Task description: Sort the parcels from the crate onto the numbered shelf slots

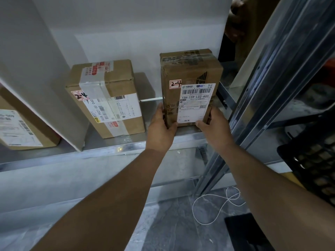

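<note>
At the far left end of the metal shelf [108, 150], a cardboard box [27, 127] with a white label lies in the neighbouring slot, cut off by the picture's edge. A white divider [45, 84] stands between it and the middle slot.

Just right of the divider, a taped box [108, 98] sits on the shelf. It has "24" handwritten on a small sticker near its upper left corner and a printed label below.

A strip of bare shelf separates this box from the parcel [190, 78], which stands on its narrow end near the shelf's right end, close to the front edge. The parcel also carries a "24" sticker and a barcode label.

The left hand [161, 129] grips the parcel's lower left edge, with the thumb curled onto the front face and the fingers hidden behind. The right hand [214, 127] grips the lower right corner, thumb pressed on the label's bottom edge. Whether the parcel's base rests on the shelf cannot be told.

Right of the hands rises a steel post [268, 91], and beyond it, at the right edge, is a black crate [311, 160]. A white cord [233, 197] loops on the floor below.
</note>
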{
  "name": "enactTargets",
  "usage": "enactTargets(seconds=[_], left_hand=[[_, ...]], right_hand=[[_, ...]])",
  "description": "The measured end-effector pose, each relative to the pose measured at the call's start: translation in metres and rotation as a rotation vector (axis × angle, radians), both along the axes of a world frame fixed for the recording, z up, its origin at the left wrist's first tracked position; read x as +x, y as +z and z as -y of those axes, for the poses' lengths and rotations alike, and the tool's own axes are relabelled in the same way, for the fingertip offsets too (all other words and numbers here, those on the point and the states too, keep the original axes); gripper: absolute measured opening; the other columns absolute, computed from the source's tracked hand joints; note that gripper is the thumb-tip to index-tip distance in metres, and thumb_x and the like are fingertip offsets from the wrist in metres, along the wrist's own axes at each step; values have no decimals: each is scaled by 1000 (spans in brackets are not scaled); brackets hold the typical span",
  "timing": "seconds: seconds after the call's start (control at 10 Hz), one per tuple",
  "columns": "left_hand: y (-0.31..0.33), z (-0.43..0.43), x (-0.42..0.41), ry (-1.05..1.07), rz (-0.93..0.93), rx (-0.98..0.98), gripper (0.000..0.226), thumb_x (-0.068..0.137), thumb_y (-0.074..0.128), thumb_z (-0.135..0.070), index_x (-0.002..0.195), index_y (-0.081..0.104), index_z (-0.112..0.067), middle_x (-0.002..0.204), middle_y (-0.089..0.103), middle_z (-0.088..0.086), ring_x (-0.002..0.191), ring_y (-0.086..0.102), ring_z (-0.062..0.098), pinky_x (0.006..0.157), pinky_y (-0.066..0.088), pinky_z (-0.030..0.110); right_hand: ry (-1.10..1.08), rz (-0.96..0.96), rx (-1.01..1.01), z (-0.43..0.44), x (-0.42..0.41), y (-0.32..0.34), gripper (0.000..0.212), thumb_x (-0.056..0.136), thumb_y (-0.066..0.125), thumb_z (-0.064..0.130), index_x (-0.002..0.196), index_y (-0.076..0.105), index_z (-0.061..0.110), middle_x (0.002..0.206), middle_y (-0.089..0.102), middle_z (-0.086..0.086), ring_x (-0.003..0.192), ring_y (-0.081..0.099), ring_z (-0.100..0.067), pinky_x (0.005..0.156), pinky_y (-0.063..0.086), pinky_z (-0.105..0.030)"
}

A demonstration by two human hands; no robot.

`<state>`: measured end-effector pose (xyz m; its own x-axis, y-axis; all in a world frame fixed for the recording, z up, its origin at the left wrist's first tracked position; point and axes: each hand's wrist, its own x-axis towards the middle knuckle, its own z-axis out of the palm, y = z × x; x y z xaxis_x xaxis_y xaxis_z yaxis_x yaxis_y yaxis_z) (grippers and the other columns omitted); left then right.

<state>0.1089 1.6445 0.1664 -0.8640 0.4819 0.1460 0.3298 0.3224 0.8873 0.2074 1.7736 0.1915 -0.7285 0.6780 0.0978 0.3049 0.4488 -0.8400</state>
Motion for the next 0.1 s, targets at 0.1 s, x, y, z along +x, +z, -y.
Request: enactTargets(seconds=[0.1], left_hand=[[2,3,3,-19,25,18,79,78,67,-27,145,25,-30,139,50,-2,126,50,18,102,46,45]], right_hand=[[-1,21,50,4,5,2,56,87,64,3,137,42,17,136,51,-5,123,54,-22,90,44,-23]])
